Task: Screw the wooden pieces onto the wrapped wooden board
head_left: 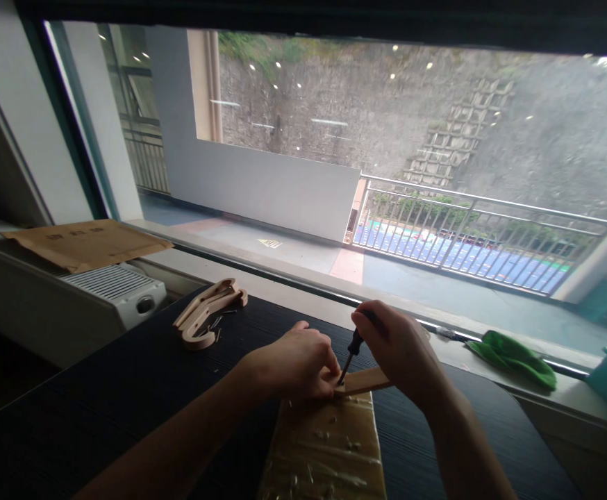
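My right hand point(394, 344) is wrapped round the dark handle of a screwdriver point(354, 344). The tool leans slightly, its tip down on a light wooden piece point(366, 381). My left hand point(303, 361) grips the left part of that piece, thumb and fingers close to the tip. Whether a screw sits under the tip is too small to tell. Beneath the wood is a long tan block point(329, 451) wrapped in clear film, with small bumps on its top. Further left on the table lie curved wooden parts point(204, 310) with drilled holes, and several loose screws point(217, 324) beside them.
The black table point(178, 410) has a rounded right corner and meets a window sill at the back. A green cloth point(514, 360) lies on the sill at right. At left, a brown paper envelope point(92, 243) rests on a white heater-like unit point(126, 295).
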Action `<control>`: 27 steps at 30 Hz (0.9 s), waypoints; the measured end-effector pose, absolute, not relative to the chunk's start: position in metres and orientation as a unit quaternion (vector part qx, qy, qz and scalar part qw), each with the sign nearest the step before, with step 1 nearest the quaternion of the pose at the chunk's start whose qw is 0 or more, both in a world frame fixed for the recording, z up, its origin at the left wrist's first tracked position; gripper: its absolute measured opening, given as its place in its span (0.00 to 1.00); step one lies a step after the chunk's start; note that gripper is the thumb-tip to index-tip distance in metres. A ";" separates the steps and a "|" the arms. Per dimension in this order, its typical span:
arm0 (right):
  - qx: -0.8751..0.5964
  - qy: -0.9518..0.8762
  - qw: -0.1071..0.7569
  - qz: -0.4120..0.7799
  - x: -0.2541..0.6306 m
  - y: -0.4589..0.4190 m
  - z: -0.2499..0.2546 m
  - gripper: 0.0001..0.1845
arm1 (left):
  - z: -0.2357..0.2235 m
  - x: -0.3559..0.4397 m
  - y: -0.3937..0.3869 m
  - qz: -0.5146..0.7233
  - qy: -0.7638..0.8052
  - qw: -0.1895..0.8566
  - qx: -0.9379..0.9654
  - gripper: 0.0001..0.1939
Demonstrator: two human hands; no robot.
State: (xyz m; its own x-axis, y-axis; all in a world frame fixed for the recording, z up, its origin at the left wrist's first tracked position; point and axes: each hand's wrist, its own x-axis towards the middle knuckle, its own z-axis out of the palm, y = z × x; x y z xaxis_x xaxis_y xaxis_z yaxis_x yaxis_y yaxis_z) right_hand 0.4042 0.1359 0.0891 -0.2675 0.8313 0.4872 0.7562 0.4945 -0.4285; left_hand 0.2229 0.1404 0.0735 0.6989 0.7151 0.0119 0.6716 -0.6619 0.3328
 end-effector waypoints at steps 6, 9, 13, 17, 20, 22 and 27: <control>-0.450 -0.830 0.326 0.049 0.400 0.126 0.093 0.07 | 0.067 0.222 0.143 0.074 0.373 0.147 0.913 0.09; -0.427 -0.844 0.320 0.060 0.400 0.124 0.095 0.06 | 0.065 0.222 0.143 0.076 0.368 0.141 0.916 0.10; -0.474 -0.820 0.317 0.048 0.402 0.131 0.092 0.09 | 0.070 0.222 0.142 0.073 0.375 0.143 0.913 0.09; -0.500 -0.805 0.317 0.043 0.405 0.134 0.090 0.12 | 0.072 0.223 0.141 0.067 0.379 0.151 0.911 0.09; -0.473 -0.820 0.317 0.058 0.407 0.130 0.093 0.11 | 0.070 0.222 0.142 0.070 0.373 0.154 0.912 0.09; -0.451 -0.830 0.320 0.067 0.407 0.127 0.094 0.10 | 0.068 0.222 0.143 0.072 0.370 0.152 0.914 0.10; -0.459 -0.824 0.324 0.075 0.405 0.129 0.093 0.12 | 0.065 0.221 0.144 0.073 0.368 0.143 0.916 0.09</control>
State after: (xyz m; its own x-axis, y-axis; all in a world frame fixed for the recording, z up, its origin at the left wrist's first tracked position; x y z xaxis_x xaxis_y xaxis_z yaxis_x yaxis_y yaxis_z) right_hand 0.4049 0.1288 0.0927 -0.3690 0.8050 0.4646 0.7081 0.5672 -0.4205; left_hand 0.2214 0.1445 0.0649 0.7190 0.6944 0.0292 0.6525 -0.6889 0.3158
